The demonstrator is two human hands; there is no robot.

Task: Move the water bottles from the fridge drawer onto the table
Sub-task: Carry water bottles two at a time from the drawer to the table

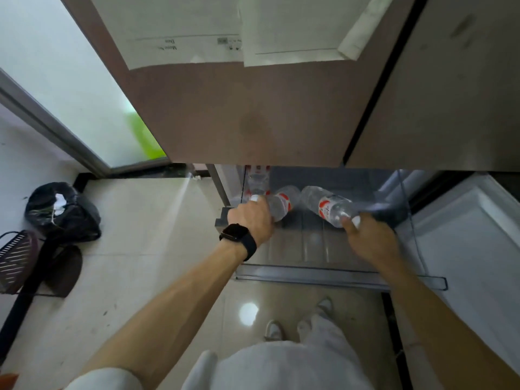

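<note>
Early in the job, by the look of it. Left bottle (pixel 281 204) on its side in the fridge drawer (pixel 309 275), cap toward the person. Right bottle (pixel 327 205) likewise on its side just beside it, bases close together, cap end angled toward the drawer's front right. A third red-labelled shape (pixel 259 178) at the back left against the clear wall: bottle or reflection, cannot tell. So at least two to lift out and carry, and none seen delivered (no surface in view at all to check against).

Left hand (pixel 250 218), dark watch (pixel 237 239) on the wrist, curled round the neck end of the left bottle, white cap peeking just above the knuckles. A full wrap, judged ready to lift. Right hand (pixel 368 237) at the cap end of the right bottle, thumb laid against it next to the cap. Fingers lost behind the hand and in a dark blur, so gripping or merely touching: cannot tell.

Further out: drawer pulled out low over the pale tiled floor (pixel 154 249), fridge door (pixel 253 114) looming above with taped papers (pixel 183 50). Black bag (pixel 63 211) on the floor well to the left, white shoes (pixel 274 329) below the drawer's front.
</note>
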